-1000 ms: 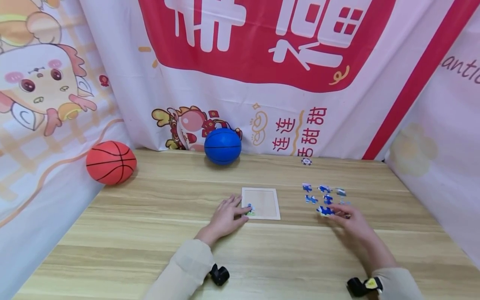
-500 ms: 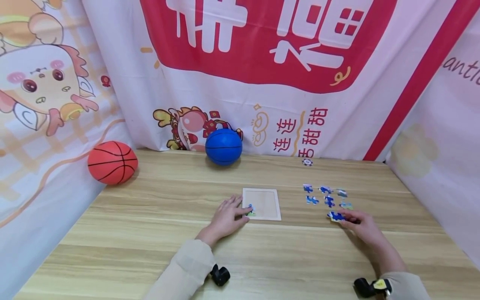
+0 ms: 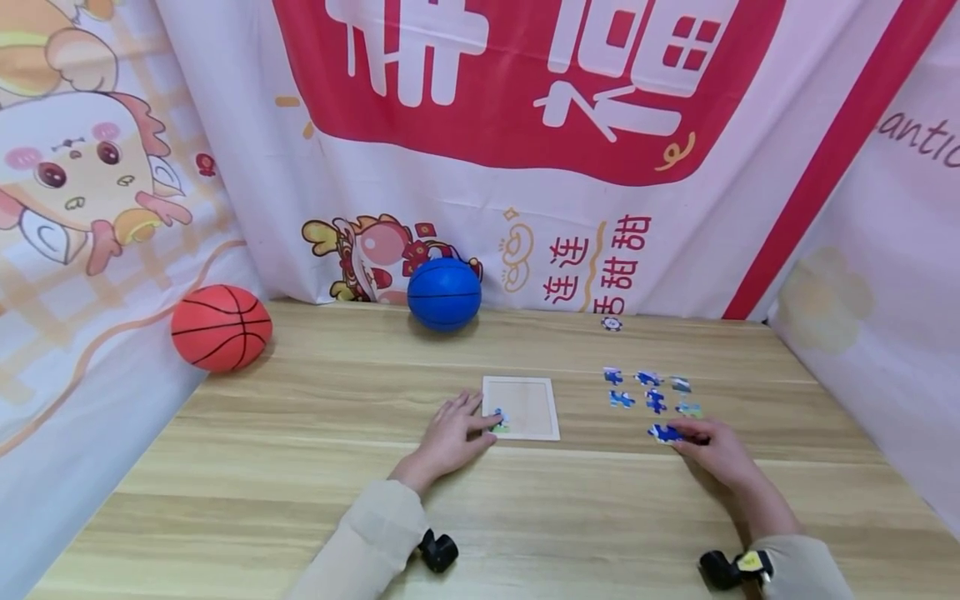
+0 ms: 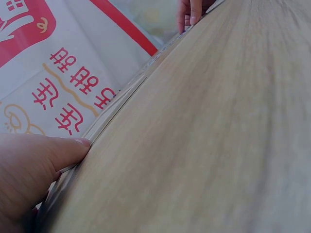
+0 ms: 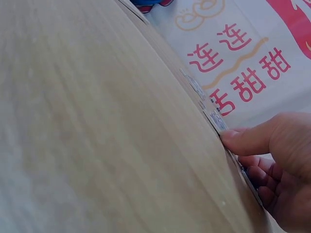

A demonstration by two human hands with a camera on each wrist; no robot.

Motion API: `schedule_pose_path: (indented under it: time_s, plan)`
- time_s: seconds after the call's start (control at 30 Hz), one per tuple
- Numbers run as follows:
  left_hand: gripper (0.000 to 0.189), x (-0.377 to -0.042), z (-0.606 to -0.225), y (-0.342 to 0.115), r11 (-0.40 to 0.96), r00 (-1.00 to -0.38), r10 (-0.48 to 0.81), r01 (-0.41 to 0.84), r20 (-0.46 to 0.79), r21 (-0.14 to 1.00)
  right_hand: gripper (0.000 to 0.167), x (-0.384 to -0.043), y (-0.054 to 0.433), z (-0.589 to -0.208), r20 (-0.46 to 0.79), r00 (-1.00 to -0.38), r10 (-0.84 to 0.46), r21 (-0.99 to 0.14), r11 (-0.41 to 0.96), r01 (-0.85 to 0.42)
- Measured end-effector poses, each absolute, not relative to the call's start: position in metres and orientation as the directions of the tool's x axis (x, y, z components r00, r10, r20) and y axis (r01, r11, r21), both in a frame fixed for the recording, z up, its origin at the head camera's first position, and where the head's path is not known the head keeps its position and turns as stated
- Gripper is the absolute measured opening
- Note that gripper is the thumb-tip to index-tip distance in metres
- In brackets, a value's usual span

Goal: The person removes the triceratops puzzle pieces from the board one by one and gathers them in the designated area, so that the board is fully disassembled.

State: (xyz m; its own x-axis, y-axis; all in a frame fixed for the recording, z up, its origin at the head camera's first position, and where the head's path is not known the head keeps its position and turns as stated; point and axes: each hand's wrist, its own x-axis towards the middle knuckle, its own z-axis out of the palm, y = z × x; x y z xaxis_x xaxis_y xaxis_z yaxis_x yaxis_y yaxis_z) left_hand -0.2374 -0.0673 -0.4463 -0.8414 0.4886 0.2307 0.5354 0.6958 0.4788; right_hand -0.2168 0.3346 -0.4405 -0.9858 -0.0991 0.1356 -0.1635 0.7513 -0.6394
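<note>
My left hand [image 3: 450,435] rests at the left edge of a square puzzle frame [image 3: 556,414], its index finger reaching over the rim onto a small blue-and-green jigsaw piece [image 3: 501,424] in the frame's lower left corner. In the left wrist view the thumb [image 4: 73,149] lies along the frame's edge. Right of the frame, my right hand [image 3: 716,454] pinches a dark blue jigsaw piece [image 3: 662,433] between thumb and fingers, close over the table. The right wrist view shows the thumb [image 5: 248,141] at the piece's edge, with the other fingers curled behind.
Several loose jigsaw pieces [image 3: 655,401] lie in two rows just beyond the right hand. A round chip [image 3: 612,323] lies at the table's back edge. A blue ball [image 3: 444,293] sits at the back, a red ball [image 3: 222,328] at the left. Printed cloth [image 3: 480,192] hangs behind.
My right hand has drawn the dark blue jigsaw piece toward me, away from the loose pieces, uncovering a pale green one, then shifted it slightly left. The left hand has stayed in place.
</note>
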Motion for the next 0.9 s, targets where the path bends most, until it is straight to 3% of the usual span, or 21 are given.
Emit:
schedule_pose_path:
  time_s: [0.47, 0.67, 0.8, 0.9]
  plan:
    - [0.035, -0.237, -0.448, -0.068, 0.699, -0.847, 0.476, 0.527, 0.234, 0.483, 0.044, -0.217, 0.319, -0.411, 0.018, -0.996, -0.089, -0.68, 0.729, -0.077]
    - [0.039, -0.237, -0.446, -0.071, 0.678, -0.854, 0.46, 0.514, 0.242, 0.525, 0.04, -0.222, 0.278, -0.395, 0.138, -0.989, -0.063, -0.731, 0.667, -0.144]
    - [0.041, -0.237, -0.443, -0.073, 0.659, -0.869, 0.436, 0.486, 0.234, 0.574, 0.033, -0.233, 0.243, -0.396, 0.228, -0.966, -0.125, -0.759, 0.598, -0.257]
    - [0.041, -0.239, -0.443, -0.075, 0.672, -0.874, 0.423, 0.481, 0.241, 0.563, 0.033, -0.24, 0.217, -0.4, 0.218, -0.956, -0.196, -0.773, 0.564, -0.292]
